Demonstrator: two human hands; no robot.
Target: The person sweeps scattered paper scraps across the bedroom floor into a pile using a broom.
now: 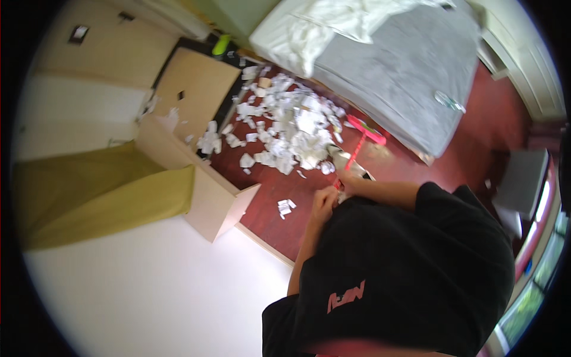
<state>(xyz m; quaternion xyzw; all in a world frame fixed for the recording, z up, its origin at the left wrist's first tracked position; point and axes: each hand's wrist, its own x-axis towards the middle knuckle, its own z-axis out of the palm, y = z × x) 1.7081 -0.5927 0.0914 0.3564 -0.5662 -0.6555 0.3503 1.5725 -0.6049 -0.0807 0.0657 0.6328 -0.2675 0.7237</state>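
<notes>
A red broom (357, 152) slants away from me, its pink-red head (366, 130) on the floor beside the bed. My right hand (352, 181) is closed around the handle. Close beside it, my left hand (323, 201) is closed at the handle's upper end, near my black shirt. A large heap of torn white paper scraps (297, 122) lies on the dark red floor, left of the broom head. A smaller cluster of scraps (286, 207) sits apart from the heap, nearer to me. Part of the handle is hidden behind my hands.
A bed with a grey mattress (392, 65) and a crumpled white sheet (306, 35) stands beyond the broom. On the left are a pale wooden panel (205, 196) with olive cloth (137, 196) over it and a brown board (193, 89). A grey chair-like object (522, 184) stands right.
</notes>
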